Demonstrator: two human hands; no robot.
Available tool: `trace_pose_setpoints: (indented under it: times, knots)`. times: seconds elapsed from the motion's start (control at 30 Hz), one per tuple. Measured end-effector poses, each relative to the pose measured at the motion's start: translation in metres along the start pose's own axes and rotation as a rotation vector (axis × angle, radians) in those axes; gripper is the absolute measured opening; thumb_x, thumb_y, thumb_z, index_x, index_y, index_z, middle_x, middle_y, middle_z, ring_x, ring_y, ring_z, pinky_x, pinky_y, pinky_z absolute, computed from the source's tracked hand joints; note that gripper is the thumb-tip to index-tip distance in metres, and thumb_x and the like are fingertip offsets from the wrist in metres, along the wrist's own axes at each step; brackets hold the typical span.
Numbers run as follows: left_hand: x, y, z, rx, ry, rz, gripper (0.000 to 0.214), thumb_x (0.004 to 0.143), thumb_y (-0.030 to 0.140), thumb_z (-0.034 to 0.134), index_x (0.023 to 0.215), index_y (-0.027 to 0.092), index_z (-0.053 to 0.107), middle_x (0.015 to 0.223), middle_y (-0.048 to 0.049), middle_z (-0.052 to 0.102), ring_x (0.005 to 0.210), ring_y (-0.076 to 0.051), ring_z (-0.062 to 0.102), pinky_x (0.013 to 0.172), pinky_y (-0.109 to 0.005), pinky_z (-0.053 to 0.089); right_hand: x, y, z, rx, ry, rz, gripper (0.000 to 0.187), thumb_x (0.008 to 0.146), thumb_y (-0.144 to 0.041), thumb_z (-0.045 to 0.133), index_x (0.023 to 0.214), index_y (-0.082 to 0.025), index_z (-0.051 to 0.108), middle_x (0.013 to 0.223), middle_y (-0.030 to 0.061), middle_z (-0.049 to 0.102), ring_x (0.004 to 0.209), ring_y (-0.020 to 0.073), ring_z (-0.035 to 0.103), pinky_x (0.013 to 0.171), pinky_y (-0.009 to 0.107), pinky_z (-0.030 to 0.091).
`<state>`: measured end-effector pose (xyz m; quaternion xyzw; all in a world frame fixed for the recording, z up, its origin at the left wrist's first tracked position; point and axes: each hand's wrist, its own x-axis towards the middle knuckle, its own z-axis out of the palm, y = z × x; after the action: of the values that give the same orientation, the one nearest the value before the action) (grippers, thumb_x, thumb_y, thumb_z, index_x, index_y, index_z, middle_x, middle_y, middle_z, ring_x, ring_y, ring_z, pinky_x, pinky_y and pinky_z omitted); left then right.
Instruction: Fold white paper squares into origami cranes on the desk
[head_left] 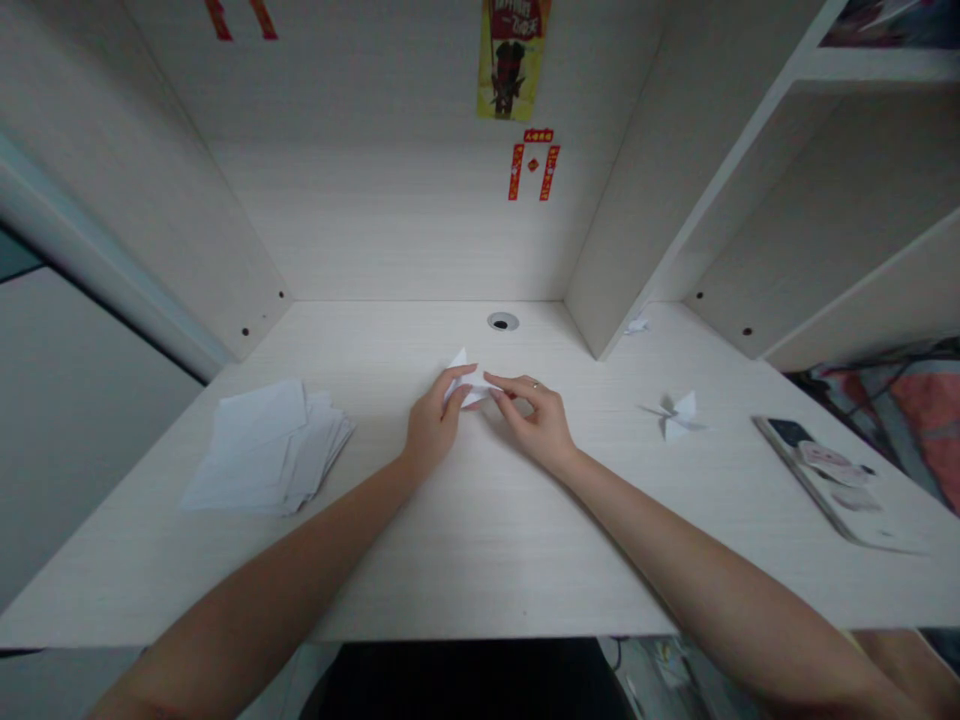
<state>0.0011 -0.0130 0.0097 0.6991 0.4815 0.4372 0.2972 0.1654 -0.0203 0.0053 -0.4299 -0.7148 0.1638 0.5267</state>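
A small folded piece of white paper [463,384] lies on the pale desk [480,540] near its middle. My left hand [433,425] pinches the paper's left side with thumb and fingers. My right hand [534,420], a ring on one finger, presses its fingertips on the paper's right edge. Both hands meet over the fold, and part of the paper is hidden under the fingers.
A loose stack of white paper sheets [268,447] lies to the left. A finished folded paper crane [677,415] sits to the right, a smaller paper piece [637,325] by the shelf divider. A phone [832,478] lies at the far right. A cable hole [502,321] is behind.
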Motion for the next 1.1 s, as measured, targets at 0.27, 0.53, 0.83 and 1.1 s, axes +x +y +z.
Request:
trace_pose_setpoints:
  times: [0.27, 0.53, 0.83, 1.1]
  knots:
    - [-0.003, -0.001, 0.0, 0.226, -0.048, -0.004, 0.047, 0.088, 0.043, 0.045, 0.132, 0.029, 0.046, 0.057, 0.005, 0.053, 0.048, -0.012, 0.047, 0.055, -0.023, 0.042, 0.002, -0.001, -0.001, -0.04, 0.012, -0.064, 0.027, 0.088, -0.025, 0.049, 0.111, -0.027, 0.064, 0.095, 0.0045, 0.07, 0.083, 0.0182, 0.061, 0.078, 0.035, 0.049]
    - [-0.001, -0.007, 0.005, 0.07, -0.074, 0.028, 0.036, 0.082, 0.033, 0.055, 0.118, 0.027, 0.057, 0.101, -0.0021, 0.067, 0.083, -0.016, 0.062, 0.077, -0.028, 0.049, 0.001, -0.004, -0.004, -0.089, -0.077, -0.219, 0.032, 0.087, -0.024, 0.052, 0.118, -0.031, 0.06, 0.101, 0.0047, 0.068, 0.095, 0.0211, 0.059, 0.085, 0.04, 0.048]
    - [0.009, -0.008, 0.003, -0.406, -0.076, -0.004, 0.031, 0.073, 0.017, 0.058, 0.104, 0.017, 0.054, 0.107, -0.0074, 0.066, 0.1, -0.018, 0.061, 0.088, -0.031, 0.047, 0.003, 0.0, 0.0, 0.035, -0.021, -0.016, 0.037, 0.086, -0.031, 0.054, 0.122, -0.026, 0.052, 0.112, 0.0094, 0.055, 0.094, 0.0201, 0.056, 0.08, 0.037, 0.05]
    - [0.006, -0.001, 0.001, -0.36, -0.033, -0.029, 0.037, 0.076, 0.02, 0.058, 0.112, 0.02, 0.05, 0.115, -0.0072, 0.064, 0.106, -0.02, 0.06, 0.089, -0.033, 0.047, 0.003, 0.006, 0.007, 0.247, -0.088, 0.118, 0.04, 0.079, -0.036, 0.063, 0.115, -0.024, 0.053, 0.109, 0.0072, 0.057, 0.079, 0.0144, 0.06, 0.076, 0.032, 0.051]
